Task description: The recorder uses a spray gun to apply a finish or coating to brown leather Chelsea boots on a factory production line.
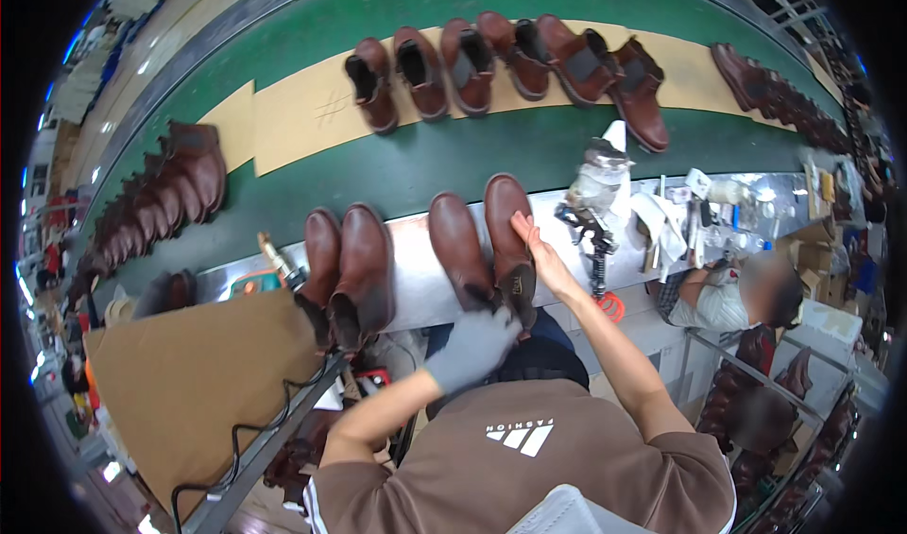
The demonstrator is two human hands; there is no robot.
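Observation:
A pair of brown leather ankle boots lies in front of me on the metal ledge, toes pointing away: one boot (455,241) on the left, the other boot (505,203) on the right. My left hand (475,350), in a grey glove, is closed at the right boot's shaft top; the fingertips are partly hidden. My bare right hand (546,255) has its fingers stretched out along the right side of that same boot, touching it. A second pair of brown boots (367,255) stands just left of these.
Several boots (470,66) stand on tan board (302,123) over the green belt. More boots (189,170) line the left. A wrapped spray gun (600,180) and white cloth (661,227) are right; cardboard (208,373) is near left. A seated person (723,302) is at right.

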